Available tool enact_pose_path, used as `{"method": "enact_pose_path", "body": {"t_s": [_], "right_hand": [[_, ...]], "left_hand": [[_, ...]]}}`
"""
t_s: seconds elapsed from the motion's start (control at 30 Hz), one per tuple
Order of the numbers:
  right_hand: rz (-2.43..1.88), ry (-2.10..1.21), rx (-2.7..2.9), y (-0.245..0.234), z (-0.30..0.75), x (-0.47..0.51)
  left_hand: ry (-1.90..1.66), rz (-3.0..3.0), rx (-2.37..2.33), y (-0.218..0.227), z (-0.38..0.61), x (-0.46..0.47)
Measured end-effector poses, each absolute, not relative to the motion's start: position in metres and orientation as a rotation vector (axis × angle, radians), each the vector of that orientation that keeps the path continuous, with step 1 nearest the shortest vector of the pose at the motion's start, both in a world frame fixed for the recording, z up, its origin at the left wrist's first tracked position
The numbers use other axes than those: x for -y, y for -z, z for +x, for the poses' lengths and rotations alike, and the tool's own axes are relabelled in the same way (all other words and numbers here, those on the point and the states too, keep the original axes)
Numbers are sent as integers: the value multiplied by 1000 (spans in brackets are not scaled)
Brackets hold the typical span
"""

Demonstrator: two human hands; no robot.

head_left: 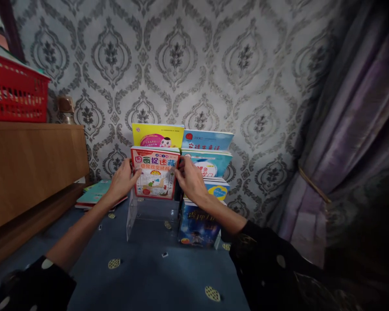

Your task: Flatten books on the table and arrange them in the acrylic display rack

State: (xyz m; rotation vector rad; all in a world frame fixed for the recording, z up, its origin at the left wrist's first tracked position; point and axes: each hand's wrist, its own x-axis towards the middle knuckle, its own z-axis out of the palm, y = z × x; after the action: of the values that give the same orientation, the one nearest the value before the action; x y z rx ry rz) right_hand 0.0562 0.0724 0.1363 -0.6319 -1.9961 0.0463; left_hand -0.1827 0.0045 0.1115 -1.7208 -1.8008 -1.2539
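Note:
Between my two hands stands a red-bordered picture book with colourful Chinese lettering on its cover. My left hand grips its left edge, thumb across the front. On the opposite edge my right hand is closed, its fingertips partly out of sight behind the cover. The book sits in the left column of a clear tiered rack, in front of a yellow book. The right column holds a light-blue book, a teal book and a dark-blue book, partly covered by my right forearm.
A small pile of books lies left of the rack on the blue patterned cloth. Further left is a wooden cabinet with a red basket on top. A purple curtain hangs at the right, and patterned wallpaper rises behind.

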Motion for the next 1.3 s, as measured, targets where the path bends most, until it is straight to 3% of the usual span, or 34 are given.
{"method": "enact_pose_path", "body": {"t_s": [0.43, 1.1, 1.3], "right_hand": [[-662, -5, 2027, -135, 56, -68], [-652, -148, 1997, -140, 52, -72], [-759, -40, 1997, -151, 56, -61]], "left_hand": [[1762, -1851, 1742, -98, -181, -22], [2032, -1884, 1668, -91, -188, -36], [2025, -1878, 1647, -91, -189, -38]]}}
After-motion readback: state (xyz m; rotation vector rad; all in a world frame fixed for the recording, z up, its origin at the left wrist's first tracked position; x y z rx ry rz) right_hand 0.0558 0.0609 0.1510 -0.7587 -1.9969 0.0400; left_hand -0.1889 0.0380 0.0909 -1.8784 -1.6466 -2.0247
